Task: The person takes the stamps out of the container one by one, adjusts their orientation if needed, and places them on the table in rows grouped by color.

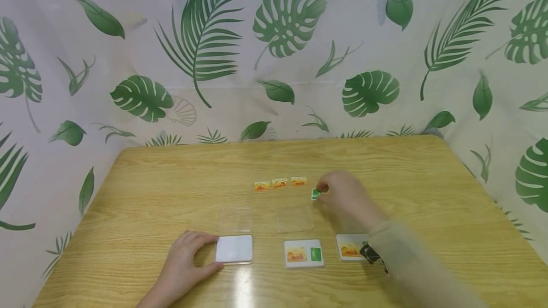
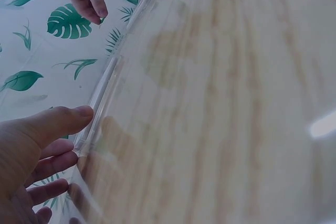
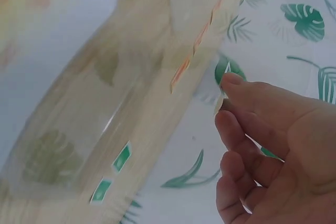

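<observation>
Right grip: narrow; thumb and index finger of our right hand (image 1: 346,197) pinch a small green stamp (image 1: 316,194) by its right side, above the far part of the worktop (image 1: 171,179).
Left grip: our left hand (image 1: 187,255) holds the left end of a clear case with a white card (image 1: 234,249), thumb at the near corner, fingers at the far one.
Orange stamps: three orange stamps (image 1: 280,183) lie in a row, left of the pinch.
Loose green stamps: two green stamps (image 3: 122,157) lie apart near our right hand.
Clear plates: two clear plates (image 1: 294,219) lie beyond the cards.
Stamped cards: the middle card (image 1: 303,263) shows orange and green; our right sleeve (image 1: 411,255) partly hides the right card (image 1: 342,239).
Slip risk: so thin a stamp could bend or drop if we squeeze unevenly.
Sleeve risk: a low forearm could drag the right card.
Plate risk: being see-through, the plates could be knocked unnoticed.
Case risk: lopsided left-hand pressure could skid it.
</observation>
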Action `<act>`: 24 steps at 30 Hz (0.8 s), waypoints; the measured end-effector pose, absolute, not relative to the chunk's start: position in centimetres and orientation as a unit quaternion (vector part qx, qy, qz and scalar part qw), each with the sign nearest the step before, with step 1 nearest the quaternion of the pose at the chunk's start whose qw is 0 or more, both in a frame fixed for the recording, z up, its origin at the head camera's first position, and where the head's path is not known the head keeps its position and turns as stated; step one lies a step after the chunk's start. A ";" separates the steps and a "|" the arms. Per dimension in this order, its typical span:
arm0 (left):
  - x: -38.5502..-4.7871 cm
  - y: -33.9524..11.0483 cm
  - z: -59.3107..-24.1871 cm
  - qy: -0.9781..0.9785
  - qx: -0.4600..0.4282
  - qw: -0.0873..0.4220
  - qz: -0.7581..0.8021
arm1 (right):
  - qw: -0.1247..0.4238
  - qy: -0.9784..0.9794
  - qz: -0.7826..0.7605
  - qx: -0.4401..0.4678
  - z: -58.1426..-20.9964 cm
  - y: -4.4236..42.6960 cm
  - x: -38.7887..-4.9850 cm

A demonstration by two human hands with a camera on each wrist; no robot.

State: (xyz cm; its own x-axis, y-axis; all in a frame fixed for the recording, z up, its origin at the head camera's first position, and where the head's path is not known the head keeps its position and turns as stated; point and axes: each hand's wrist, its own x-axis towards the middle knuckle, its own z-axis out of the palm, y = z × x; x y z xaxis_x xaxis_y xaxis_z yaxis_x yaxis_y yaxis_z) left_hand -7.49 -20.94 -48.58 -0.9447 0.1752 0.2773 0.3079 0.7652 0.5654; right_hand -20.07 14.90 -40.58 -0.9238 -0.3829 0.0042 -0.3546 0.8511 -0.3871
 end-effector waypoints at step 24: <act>-7.4 -20.8 -48.4 -0.934 -0.125 0.096 -0.320 | 0.046 0.971 -0.138 -0.187 -43.1 17.8 -25.0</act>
